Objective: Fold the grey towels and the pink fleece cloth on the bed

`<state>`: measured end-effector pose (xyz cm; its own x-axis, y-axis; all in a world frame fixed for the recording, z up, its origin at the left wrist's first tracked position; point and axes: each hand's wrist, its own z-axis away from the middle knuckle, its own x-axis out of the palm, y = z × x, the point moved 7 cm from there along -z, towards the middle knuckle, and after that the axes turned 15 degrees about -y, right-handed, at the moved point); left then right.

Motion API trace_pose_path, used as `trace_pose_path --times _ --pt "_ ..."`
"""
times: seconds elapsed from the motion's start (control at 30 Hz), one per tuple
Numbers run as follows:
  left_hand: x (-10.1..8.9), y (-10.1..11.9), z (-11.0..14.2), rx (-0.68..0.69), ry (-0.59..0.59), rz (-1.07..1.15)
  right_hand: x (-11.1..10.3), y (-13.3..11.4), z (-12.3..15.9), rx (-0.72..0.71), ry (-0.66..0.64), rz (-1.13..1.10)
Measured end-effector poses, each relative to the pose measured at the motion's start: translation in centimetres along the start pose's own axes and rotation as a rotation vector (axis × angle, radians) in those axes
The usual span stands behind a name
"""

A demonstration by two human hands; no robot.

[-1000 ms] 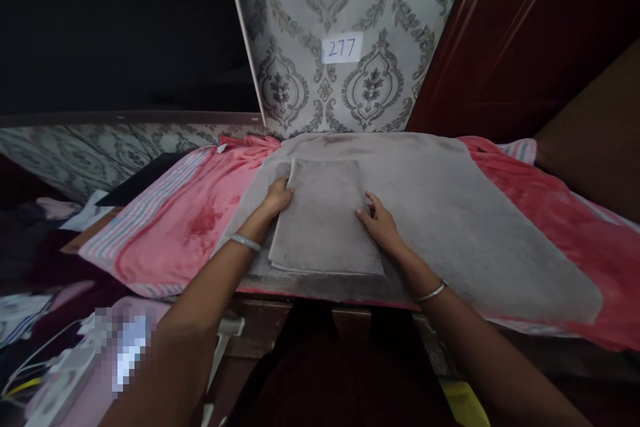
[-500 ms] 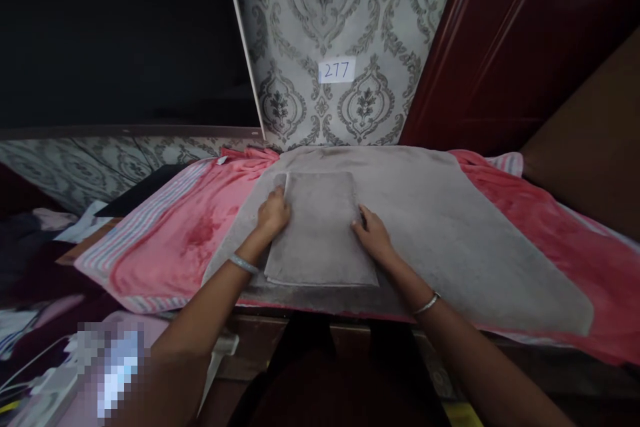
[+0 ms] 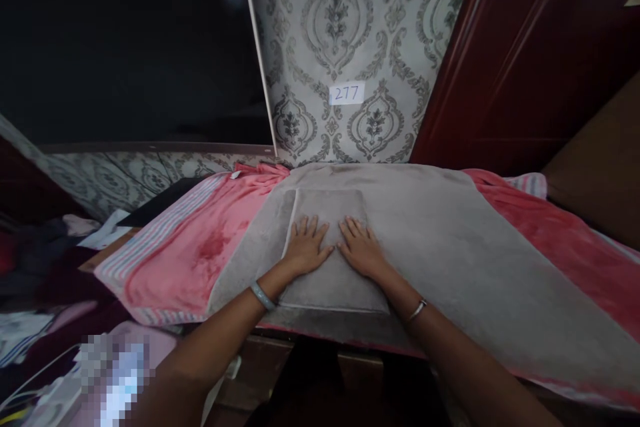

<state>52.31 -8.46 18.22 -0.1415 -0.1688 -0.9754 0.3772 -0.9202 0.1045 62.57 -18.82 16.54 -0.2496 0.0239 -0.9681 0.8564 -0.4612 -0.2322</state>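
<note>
At left, a dark screen (image 3: 125, 47) is bearing a mark too small to read; a white tag (image 3: 235, 175), likewise illegible, is lying on the pink cloth (image 3: 180, 247). The left hand (image 3: 305, 253) is resting flat, fingers spreading, on the folded grey cloth (image 3: 330, 292), a plush rectangle showing pale edges and lying upon a larger grey sheet (image 3: 460, 273). Behind, a wall paper (image 3: 347, 93) is displaying "277". The right hand (image 3: 365, 253) is also resting there, its fingers released and fanning out.
</note>
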Motion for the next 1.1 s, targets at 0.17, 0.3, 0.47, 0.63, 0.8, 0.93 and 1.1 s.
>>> trace_pose_path --times 0.17,0.3,0.47,0.63,0.8,0.93,1.1 --pt "-1.4 -0.9 -1.5 -0.021 -0.015 -0.009 0.0 -0.3 0.0 0.000 -0.011 0.016" --pt "-3.5 -2.6 -5.2 -0.052 -0.010 0.004 -0.3 -0.4 0.1 0.003 -0.007 0.007" --pt "-4.9 -4.6 -8.9 -0.032 0.006 0.038 -1.2 -1.5 0.0 -0.021 -0.050 -0.013" --pt "-4.1 -5.7 -9.6 -0.021 0.014 0.070 -0.1 -4.4 1.1 -0.221 -0.087 -0.085" --pt "-3.9 -5.8 -9.7 -0.028 0.011 0.065 -0.1 -4.3 1.2 -0.263 -0.104 -0.159" --pt "-4.0 -5.7 -9.8 -0.031 0.025 0.071 -4.2 -2.8 -2.4 -0.212 -0.032 -0.191" --pt "-4.0 -5.6 -9.7 -0.047 0.005 0.048 -7.1 0.5 -8.4 -0.029 0.105 -0.080"
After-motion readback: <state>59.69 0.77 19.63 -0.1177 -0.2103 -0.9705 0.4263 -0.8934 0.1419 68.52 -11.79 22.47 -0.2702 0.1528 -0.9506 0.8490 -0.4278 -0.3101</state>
